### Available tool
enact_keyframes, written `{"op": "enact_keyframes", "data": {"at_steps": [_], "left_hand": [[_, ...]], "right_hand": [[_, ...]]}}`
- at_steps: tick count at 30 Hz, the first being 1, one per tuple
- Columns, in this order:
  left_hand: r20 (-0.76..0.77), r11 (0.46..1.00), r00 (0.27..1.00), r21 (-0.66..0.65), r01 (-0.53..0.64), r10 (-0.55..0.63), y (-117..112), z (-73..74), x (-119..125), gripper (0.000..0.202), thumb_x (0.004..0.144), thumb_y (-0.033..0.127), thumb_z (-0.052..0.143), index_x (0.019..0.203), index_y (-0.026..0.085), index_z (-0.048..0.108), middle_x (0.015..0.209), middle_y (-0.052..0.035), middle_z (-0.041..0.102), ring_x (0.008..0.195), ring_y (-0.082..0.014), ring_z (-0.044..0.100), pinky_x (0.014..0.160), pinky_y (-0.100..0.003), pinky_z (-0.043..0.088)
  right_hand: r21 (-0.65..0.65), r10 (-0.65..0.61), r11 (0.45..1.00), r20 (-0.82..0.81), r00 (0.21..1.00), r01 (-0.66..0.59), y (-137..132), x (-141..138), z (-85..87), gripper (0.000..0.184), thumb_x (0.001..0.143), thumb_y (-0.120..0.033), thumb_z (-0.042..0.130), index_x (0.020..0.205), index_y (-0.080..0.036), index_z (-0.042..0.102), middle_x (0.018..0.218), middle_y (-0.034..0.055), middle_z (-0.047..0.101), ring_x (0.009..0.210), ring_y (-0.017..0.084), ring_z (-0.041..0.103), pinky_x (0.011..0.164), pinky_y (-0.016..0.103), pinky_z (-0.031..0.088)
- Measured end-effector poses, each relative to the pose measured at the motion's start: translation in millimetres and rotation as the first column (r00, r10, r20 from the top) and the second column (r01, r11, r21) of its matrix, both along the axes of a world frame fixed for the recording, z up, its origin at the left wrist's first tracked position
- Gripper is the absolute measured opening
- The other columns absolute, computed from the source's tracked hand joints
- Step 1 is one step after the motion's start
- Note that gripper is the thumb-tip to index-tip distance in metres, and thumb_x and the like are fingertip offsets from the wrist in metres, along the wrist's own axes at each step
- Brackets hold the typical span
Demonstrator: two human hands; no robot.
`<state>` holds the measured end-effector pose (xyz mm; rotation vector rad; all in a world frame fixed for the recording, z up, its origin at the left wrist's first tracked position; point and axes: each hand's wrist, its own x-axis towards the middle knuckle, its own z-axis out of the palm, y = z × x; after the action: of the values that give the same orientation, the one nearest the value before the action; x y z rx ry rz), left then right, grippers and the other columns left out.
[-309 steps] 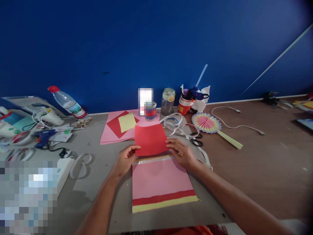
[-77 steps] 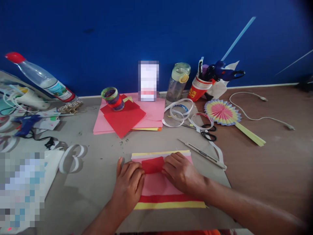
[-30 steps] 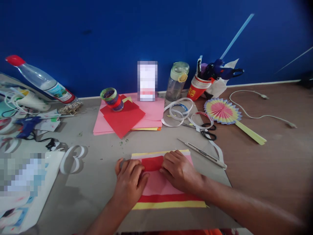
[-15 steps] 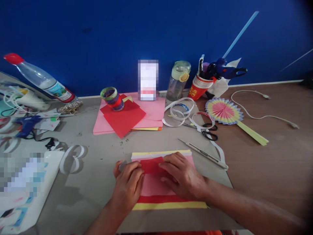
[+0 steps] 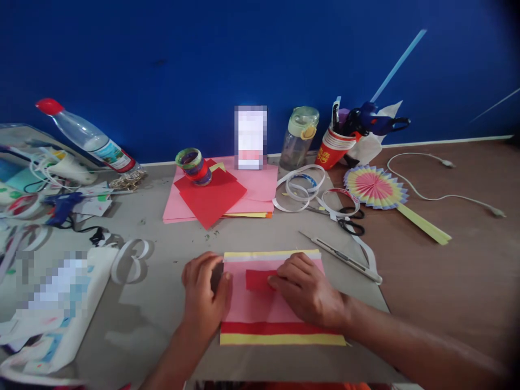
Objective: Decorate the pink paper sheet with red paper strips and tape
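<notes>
A pink paper sheet (image 5: 247, 309) lies flat before me, with red and yellow bands along its near edge and white and yellow along its far edge. Over its middle is a small red paper rectangle (image 5: 258, 280). My right hand (image 5: 311, 290) pinches that rectangle's right end between thumb and fingers, hiding part of it. At the pink sheet's left edge rests my left hand (image 5: 205, 292), its thumb and fingers apart and nothing between them.
A craft knife (image 5: 341, 257) and black-handled scissors (image 5: 351, 219) lie to the right, near paper strips (image 5: 300, 187) and a paper fan (image 5: 374, 187). Behind are red paper (image 5: 213, 197), a phone (image 5: 251, 138) and a bottle (image 5: 300, 138). A glue gun (image 5: 63, 208) lies left.
My left hand has let go of the red rectangle and moved left to the sheet's edge. My right hand still holds the rectangle. The view has shifted slightly.
</notes>
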<state>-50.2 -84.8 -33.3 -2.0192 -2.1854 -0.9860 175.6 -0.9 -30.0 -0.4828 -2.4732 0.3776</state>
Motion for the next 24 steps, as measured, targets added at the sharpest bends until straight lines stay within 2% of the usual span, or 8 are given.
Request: {"op": "enact_keyframes", "data": {"at_steps": [3,8,10,12,15,18,21,24], "left_hand": [[-0.039,0.98,0.989,-0.136,-0.146,0.142,2,-4.1,-6,0.029,0.085,0.033,0.054,0.11,0.02,0.058,0.116,-0.0113,0.056,0.112,-0.0278,0.052,0.102,-0.049,0.034],[-0.03,0.96,0.986,-0.223,-0.167,0.164,6,-8.5,-7,0.016,0.079,0.033,0.06,0.089,0.022,0.064,0.116,-0.0088,0.057,0.112,-0.0295,0.05,0.1,-0.05,0.035],[0.037,0.97,0.991,-0.211,-0.119,0.13,9,-8.0,-6,0.009,0.078,0.029,0.06,0.081,0.021,0.063,0.111,-0.0079,0.06,0.108,-0.0278,0.051,0.097,-0.047,0.038],[0.167,0.983,0.985,-0.185,-0.017,0.048,10,-5.9,-5,0.007,0.08,0.025,0.058,0.075,0.02,0.059,0.101,-0.0067,0.062,0.1,-0.0235,0.055,0.091,-0.041,0.042],[0.394,0.974,0.918,-0.184,0.132,-0.05,9,-0.5,-1,0.008,0.083,0.022,0.051,0.076,0.02,0.053,0.089,-0.0039,0.063,0.085,-0.0165,0.059,0.079,-0.03,0.047],[0.517,0.956,0.856,-0.25,0.152,-0.001,7,4.2,3,0.007,0.085,0.026,0.049,0.082,0.02,0.052,0.077,0.0002,0.061,0.067,-0.0124,0.058,0.065,-0.024,0.046],[0.594,0.951,0.802,-0.281,0.131,0.065,5,4.5,6,0.01,0.083,0.03,0.052,0.083,0.02,0.051,0.065,0.0041,0.057,0.056,-0.0106,0.053,0.054,-0.021,0.041],[0.701,0.946,0.706,-0.289,0.147,0.104,5,1.1,6,0.016,0.083,0.032,0.054,0.092,0.019,0.053,0.068,0.0032,0.059,0.059,-0.0115,0.055,0.054,-0.021,0.043]], "right_hand": [[0.077,0.017,0.997,-0.029,0.999,-0.014,-1,2,2.1,0.017,0.09,-0.011,0.047,0.094,-0.016,0.062,0.073,0.0047,0.059,0.07,0.017,0.044,0.068,0.033,0.038],[0.117,0.066,0.991,0.05,0.997,-0.072,-4,1,-2.8,0.019,0.091,-0.012,0.045,0.096,-0.016,0.063,0.075,0.0058,0.059,0.071,0.018,0.044,0.071,0.034,0.037],[0.118,0.084,0.989,0.092,0.992,-0.095,-5,0,-4.3,0.02,0.09,-0.011,0.044,0.092,-0.016,0.063,0.074,0.0057,0.057,0.071,0.018,0.045,0.071,0.034,0.037],[0.094,0.108,0.988,0.139,0.984,-0.121,-4,-1,-3.5,0.017,0.089,-0.015,0.046,0.085,-0.017,0.063,0.072,0.0055,0.057,0.07,0.018,0.045,0.071,0.035,0.036],[-0.013,0.169,0.985,0.21,0.963,-0.17,-2,-1,2.3,0.021,0.087,-0.035,0.052,0.078,-0.018,0.062,0.073,0.0061,0.058,0.071,0.019,0.048,0.071,0.035,0.036],[-0.148,0.214,0.972,0.248,0.945,-0.181,1,1,13.0,0.032,0.085,-0.049,0.055,0.076,-0.019,0.063,0.072,0.0053,0.058,0.071,0.019,0.05,0.072,0.035,0.038],[-0.263,0.196,0.955,0.206,0.959,-0.139,0,0,27.3,0.021,0.09,-0.036,0.053,0.088,-0.018,0.065,0.076,0.0053,0.061,0.073,0.017,0.054,0.072,0.032,0.04],[-0.357,0.115,0.931,0.1,0.988,-0.072,-6,-7,39.1,0.017,0.089,-0.017,0.049,0.1,-0.017,0.062,0.086,0.0074,0.063,0.078,0.017,0.057,0.071,0.03,0.043]]}}
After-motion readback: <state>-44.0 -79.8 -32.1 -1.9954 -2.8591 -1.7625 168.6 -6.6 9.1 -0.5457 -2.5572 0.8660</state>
